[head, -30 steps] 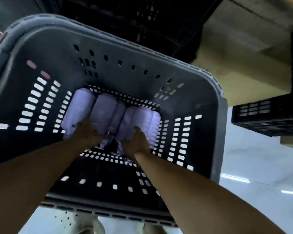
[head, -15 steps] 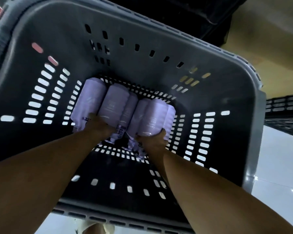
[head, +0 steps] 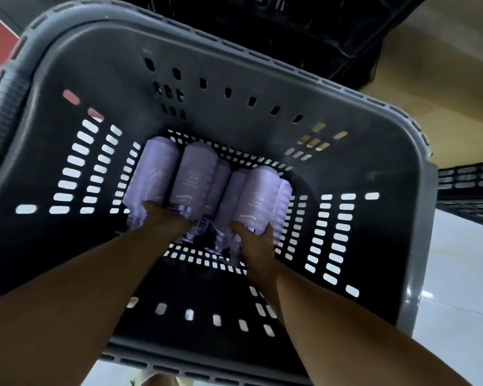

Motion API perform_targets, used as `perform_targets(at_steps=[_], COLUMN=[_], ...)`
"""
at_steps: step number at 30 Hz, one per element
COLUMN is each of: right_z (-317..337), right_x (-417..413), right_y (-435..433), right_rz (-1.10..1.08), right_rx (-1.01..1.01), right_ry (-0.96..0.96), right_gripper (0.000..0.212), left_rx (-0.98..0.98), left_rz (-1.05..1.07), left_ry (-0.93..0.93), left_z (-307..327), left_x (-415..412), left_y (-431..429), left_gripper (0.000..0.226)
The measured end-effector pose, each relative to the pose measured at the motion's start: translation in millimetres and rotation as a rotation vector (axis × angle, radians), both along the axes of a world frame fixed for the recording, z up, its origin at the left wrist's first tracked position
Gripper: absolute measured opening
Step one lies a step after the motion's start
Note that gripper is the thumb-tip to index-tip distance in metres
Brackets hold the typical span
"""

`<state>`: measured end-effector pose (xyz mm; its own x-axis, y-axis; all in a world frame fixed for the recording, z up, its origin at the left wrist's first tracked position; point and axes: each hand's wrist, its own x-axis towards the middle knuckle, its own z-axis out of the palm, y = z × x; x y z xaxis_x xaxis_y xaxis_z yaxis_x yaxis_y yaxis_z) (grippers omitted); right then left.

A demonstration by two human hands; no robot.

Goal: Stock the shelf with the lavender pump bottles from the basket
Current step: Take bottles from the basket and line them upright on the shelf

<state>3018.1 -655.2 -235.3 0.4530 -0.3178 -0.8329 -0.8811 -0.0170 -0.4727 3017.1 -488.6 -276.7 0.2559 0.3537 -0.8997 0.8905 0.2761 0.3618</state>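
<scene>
Lavender cylindrical plastic pump bottles point(head: 193, 176) lie on their sides in a row on the floor of the grey slotted plastic basket point(head: 374, 151). Long axes run away from the person, in line with both forearms, near ends at the hands. Right hand point(head: 255, 240) clasps the near end of the right bottle point(head: 261, 196), thumb one side, fingers the other. Left hand point(head: 163, 215) is on the left pair's ends, fingers hidden, grip unclear.

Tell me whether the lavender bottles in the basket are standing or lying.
Lying: the lavender bottles lie on their sides, side by side, inside the basket.
</scene>
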Motion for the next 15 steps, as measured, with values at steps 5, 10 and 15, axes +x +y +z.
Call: perform_targets(at_steps=[5,10,15], right_z=[-2,6,16], right_x=[-7,-7,-9], right_y=[2,3,-4], right_rz=[-0.111,-0.150,-0.109], right_rx=[0.106,0.117,0.004], right_ry=[-0.017,-0.015,-0.040], right_gripper=[0.070,0.083,0.113], left_rx=[-0.095,-0.161,0.165], left_rz=[-0.142,-0.239,-0.313], left_ry=[0.099,0.083,0.118], left_z=[-4,1,21], left_x=[-10,-5,-7], left_y=[7,-1,-9], left_gripper=[0.063,0.060,0.062])
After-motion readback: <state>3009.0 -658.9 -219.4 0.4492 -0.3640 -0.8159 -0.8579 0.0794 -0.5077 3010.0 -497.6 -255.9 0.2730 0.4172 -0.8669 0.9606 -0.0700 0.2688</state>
